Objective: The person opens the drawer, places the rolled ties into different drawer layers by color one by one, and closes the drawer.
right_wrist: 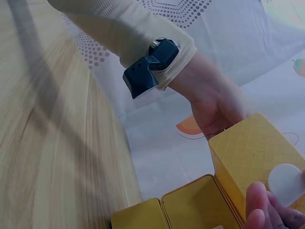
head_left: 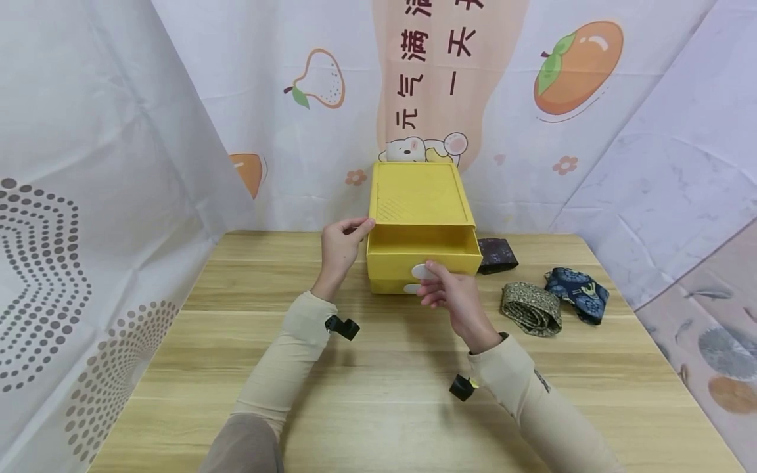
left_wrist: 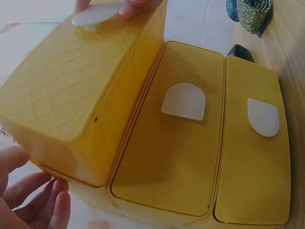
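Yellow drawer (head_left: pixel 422 253) pinched by right hand (head_left: pixel 452 295); left hand (head_left: pixel 342 246) steadies cabinet (head_left: pixel 420 194).

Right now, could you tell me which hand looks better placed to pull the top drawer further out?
Right, probably: the right hand already pinches the white handle of the top drawer, which is partly open. The left hand only steadies the yellow cabinet at its side.
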The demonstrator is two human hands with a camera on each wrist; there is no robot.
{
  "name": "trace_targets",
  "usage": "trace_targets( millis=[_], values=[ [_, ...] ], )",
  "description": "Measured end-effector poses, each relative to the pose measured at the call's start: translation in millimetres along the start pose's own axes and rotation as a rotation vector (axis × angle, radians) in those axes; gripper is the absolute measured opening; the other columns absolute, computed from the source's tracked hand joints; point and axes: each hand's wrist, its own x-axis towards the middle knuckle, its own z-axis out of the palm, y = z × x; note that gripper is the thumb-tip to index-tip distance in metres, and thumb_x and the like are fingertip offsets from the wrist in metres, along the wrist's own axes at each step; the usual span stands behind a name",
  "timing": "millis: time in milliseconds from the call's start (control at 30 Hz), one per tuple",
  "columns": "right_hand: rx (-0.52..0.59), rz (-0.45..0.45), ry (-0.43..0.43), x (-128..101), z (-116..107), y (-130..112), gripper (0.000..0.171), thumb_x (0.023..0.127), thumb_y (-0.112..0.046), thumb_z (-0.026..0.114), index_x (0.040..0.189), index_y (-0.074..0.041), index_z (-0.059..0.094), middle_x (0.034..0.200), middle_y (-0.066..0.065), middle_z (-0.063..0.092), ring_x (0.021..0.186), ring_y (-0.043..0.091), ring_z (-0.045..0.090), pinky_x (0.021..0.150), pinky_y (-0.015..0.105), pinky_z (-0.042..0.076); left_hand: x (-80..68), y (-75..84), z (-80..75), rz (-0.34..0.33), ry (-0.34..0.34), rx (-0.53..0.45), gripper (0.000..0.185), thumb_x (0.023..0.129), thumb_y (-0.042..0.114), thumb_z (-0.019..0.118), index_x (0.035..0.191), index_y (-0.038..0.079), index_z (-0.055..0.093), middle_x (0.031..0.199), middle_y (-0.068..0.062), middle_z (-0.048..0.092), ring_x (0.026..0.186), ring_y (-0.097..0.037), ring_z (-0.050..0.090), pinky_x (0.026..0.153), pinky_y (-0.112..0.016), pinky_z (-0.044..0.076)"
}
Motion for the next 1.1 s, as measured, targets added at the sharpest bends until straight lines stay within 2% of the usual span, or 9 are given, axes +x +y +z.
trace_targets(
  millis=[67,267,467,533,667,833,1000,1100],
  values=[
    [0.003,0.003,0.001,-1.1,0.4,0.5,0.048,0.094,-0.036,0.062,0.102,0.012,0.065,0.062,0.0,0.069,0.05,0.012,0.062,0.05,0.021,0.048,-0.1,-0.4,-0.3,0.0,0.004,-0.001,0.03,0.086,0.027,0.075,0.102,0.001,0.075,0.098,-0.018,0.074,0.077,-0.011,0.063,0.075,-0.032,0.056],
    [0.026,0.016,0.008,-4.0,1.5,0.7,0.044,0.094,-0.034,0.063,0.096,0.01,0.068,0.061,0.001,0.069,0.049,0.011,0.061,0.049,0.021,0.047,0.0,-0.4,-0.3,0.002,0.0,-0.012,0.029,0.087,0.025,0.075,0.102,0.0,0.075,0.099,-0.019,0.074,0.079,-0.014,0.064,0.081,-0.042,0.057],
    [0.019,0.01,0.012,-6.7,0.4,0.5,0.038,0.094,-0.034,0.063,0.088,0.003,0.07,0.061,0.001,0.069,0.049,0.012,0.062,0.05,0.022,0.048,-1.6,1.5,-0.1,-0.002,-0.008,0.003,0.031,0.087,0.028,0.074,0.103,0.002,0.075,0.1,-0.017,0.074,0.087,-0.028,0.067,0.07,-0.023,0.054],
    [0.01,0.016,0.006,-7.5,-0.4,0.5,0.039,0.094,-0.035,0.062,0.089,0.004,0.07,0.061,0.001,0.069,0.05,0.012,0.062,0.051,0.022,0.048,-1.9,1.3,-0.1,-0.007,-0.009,-0.001,0.03,0.087,0.027,0.074,0.103,0.002,0.075,0.1,-0.018,0.074,0.089,-0.031,0.067,0.068,-0.019,0.052],
    [0.004,0.025,0.001,-9.3,-3.0,0.3,0.044,0.095,-0.035,0.061,0.096,0.008,0.067,0.062,0.001,0.069,0.05,0.012,0.062,0.052,0.023,0.048,-1.4,0.7,0.4,-0.015,-0.023,-0.01,0.031,0.087,0.028,0.074,0.103,0.002,0.075,0.1,-0.018,0.074,0.092,-0.035,0.067,0.068,-0.019,0.051],
    [-0.004,0.011,-0.005,-11.5,-4.6,-0.7,0.047,0.095,-0.035,0.06,0.102,0.011,0.065,0.063,0.0,0.069,0.051,0.012,0.062,0.052,0.022,0.048,0.0,0.8,1.0,-0.009,-0.024,-0.009,0.031,0.087,0.029,0.075,0.103,0.002,0.075,0.1,-0.017,0.074,0.091,-0.034,0.067,0.068,-0.02,0.052],
    [-0.015,0.017,-0.019,-13.6,-4.3,-0.1,0.048,0.095,-0.036,0.06,0.105,0.011,0.065,0.064,0.0,0.07,0.052,0.012,0.062,0.054,0.022,0.049,0.5,0.2,0.0,-0.002,-0.015,0.001,0.031,0.087,0.028,0.075,0.103,0.001,0.075,0.098,-0.017,0.074,0.084,-0.026,0.066,0.067,-0.019,0.052],
    [-0.018,0.018,-0.02,-15.4,-4.2,0.9,0.048,0.096,-0.036,0.06,0.106,0.011,0.065,0.064,0.0,0.069,0.052,0.012,0.062,0.054,0.022,0.048,0.3,0.0,-0.6,-0.002,-0.016,-0.003,0.031,0.087,0.028,0.074,0.103,0.001,0.075,0.099,-0.018,0.074,0.087,-0.032,0.066,0.067,-0.019,0.051]
  ],
)
